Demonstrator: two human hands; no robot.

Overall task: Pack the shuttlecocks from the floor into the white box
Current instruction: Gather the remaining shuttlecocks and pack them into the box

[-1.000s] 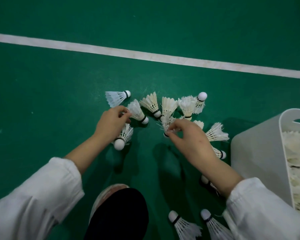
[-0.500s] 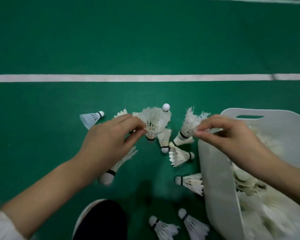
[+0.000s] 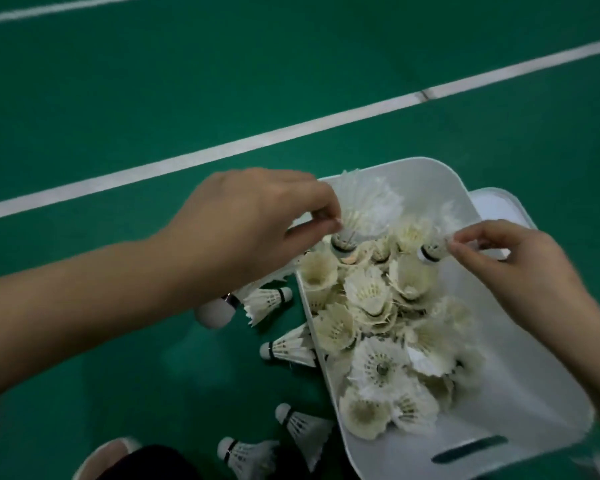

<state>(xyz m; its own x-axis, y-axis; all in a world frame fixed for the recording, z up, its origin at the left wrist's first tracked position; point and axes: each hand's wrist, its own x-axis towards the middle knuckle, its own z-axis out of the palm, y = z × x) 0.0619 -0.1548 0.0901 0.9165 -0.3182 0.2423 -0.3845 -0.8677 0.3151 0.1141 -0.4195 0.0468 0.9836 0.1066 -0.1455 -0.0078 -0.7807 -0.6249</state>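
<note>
Just beside the white box (image 3: 534,358), loose shuttlecocks (image 3: 288,348) on green floor (image 3: 153,98)

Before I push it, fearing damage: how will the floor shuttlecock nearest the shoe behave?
Probably very light: the shuttlecock is mostly thin feathers. Lying on its side, cone-shaped, it would likely swing around its rounded cork rather than roll straight. Feathers look crushable; handle gently.

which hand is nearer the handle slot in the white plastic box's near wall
Right. The right hand is over the white plastic box's right side; the left hand over its far left corner, farther from the handle slot.
</note>
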